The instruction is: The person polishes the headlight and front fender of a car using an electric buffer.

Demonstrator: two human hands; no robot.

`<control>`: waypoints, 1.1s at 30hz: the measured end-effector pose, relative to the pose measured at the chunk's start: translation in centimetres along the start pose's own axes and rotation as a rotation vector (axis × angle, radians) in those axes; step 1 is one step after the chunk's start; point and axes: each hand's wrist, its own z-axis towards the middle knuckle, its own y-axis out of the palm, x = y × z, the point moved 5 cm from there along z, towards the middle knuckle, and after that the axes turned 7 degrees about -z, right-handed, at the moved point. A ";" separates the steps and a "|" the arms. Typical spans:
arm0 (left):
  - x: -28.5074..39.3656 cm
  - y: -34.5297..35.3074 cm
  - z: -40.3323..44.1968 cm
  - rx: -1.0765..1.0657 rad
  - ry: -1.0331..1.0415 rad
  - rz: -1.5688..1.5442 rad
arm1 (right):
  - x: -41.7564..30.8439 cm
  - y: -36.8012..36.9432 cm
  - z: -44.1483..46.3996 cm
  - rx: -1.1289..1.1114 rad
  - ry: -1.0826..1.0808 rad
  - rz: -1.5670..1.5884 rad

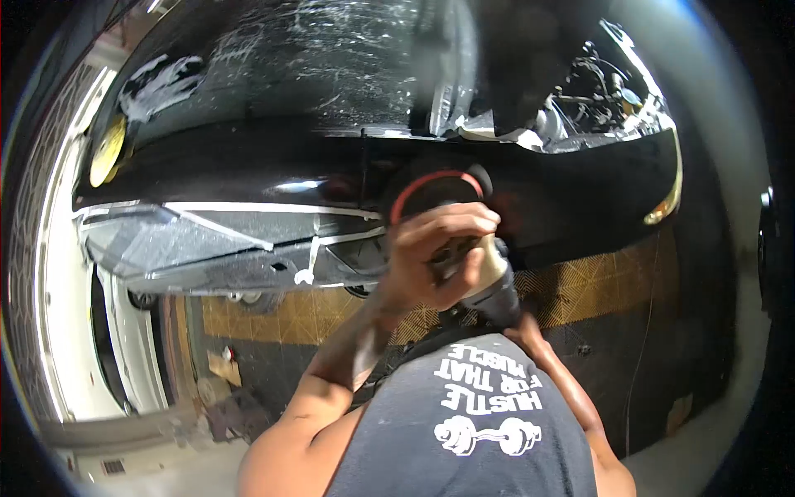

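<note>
A power polisher (495, 296) with a dark round pad and a red ring (443, 176) is against the glossy black car panel (580, 195). My left hand (439, 253) is curled over the polisher's head, thumb and fingers bent round it. Lower and to the right, my right hand (527, 333) holds the rear of the polisher's body; its fingers are mostly hidden behind the tool. The pad lies just right of a vertical panel seam, and its outline is blurred.
Masked glass (157, 240) edged with white tape is at the left. Plastic film (331, 74) covers bodywork above. The engine bay (609, 103) is exposed at upper right. Tan floor tiles (580, 286) lie below the car, and another vehicle (124, 331) stands at far left.
</note>
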 end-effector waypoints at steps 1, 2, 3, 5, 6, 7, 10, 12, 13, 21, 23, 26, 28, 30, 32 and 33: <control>0.6 -1.5 -0.3 0.011 -0.001 -0.002 | -1.1 1.8 0.5 0.002 -0.176 -0.159; 1.2 -3.1 -0.6 0.021 -0.007 -0.010 | -1.7 4.0 1.4 -0.034 -0.177 -0.214; 1.9 -4.8 -0.8 -0.032 -0.007 0.057 | -2.7 6.1 2.2 -0.070 -0.174 -0.267; 3.0 -7.4 -1.2 -0.056 -0.028 0.117 | -8.8 7.6 0.9 -0.044 -0.139 -0.175; 3.4 -8.2 -1.3 -0.028 -0.052 0.112 | -10.6 8.0 0.0 -0.055 -0.135 -0.096; 3.8 -8.5 -1.1 -0.056 -0.084 0.134 | -10.0 8.1 -0.4 -0.023 -0.123 -0.091; 2.7 -7.3 -1.6 -0.028 -0.124 0.010 | -6.1 9.3 -0.1 -0.012 -0.134 -0.076; 1.9 -5.2 -1.0 -0.091 -0.078 -0.038 | -3.6 9.5 0.4 0.067 -0.106 -0.089; 1.3 -4.0 -0.7 -0.111 -0.026 -0.032 | -5.2 8.5 -0.8 0.063 -0.031 -0.075; 0.7 -3.2 -1.0 -0.171 -0.087 -0.045 | -2.8 9.7 -0.6 0.180 -0.127 -0.003; 1.5 -5.6 -2.1 -0.121 -0.061 -0.011 | -1.7 10.5 0.5 0.141 -0.168 -0.011; 1.7 -5.5 -2.3 -0.111 -0.060 -0.036 | -0.6 11.1 0.7 0.062 -0.056 -0.098; 1.4 -4.7 -2.3 -0.107 -0.078 -0.059 | -2.7 10.1 -1.2 0.111 -0.046 -0.072; 0.7 -2.6 -1.6 -0.180 0.002 0.048 | -1.2 10.0 -1.2 0.183 -0.047 -0.045; 0.0 -1.1 -1.1 -0.208 -0.137 -0.032 | -0.9 9.7 -1.7 0.244 -0.048 -0.019; 0.2 -1.1 -0.9 -0.206 -0.153 -0.035 | -1.8 9.3 -2.2 0.293 -0.078 -0.030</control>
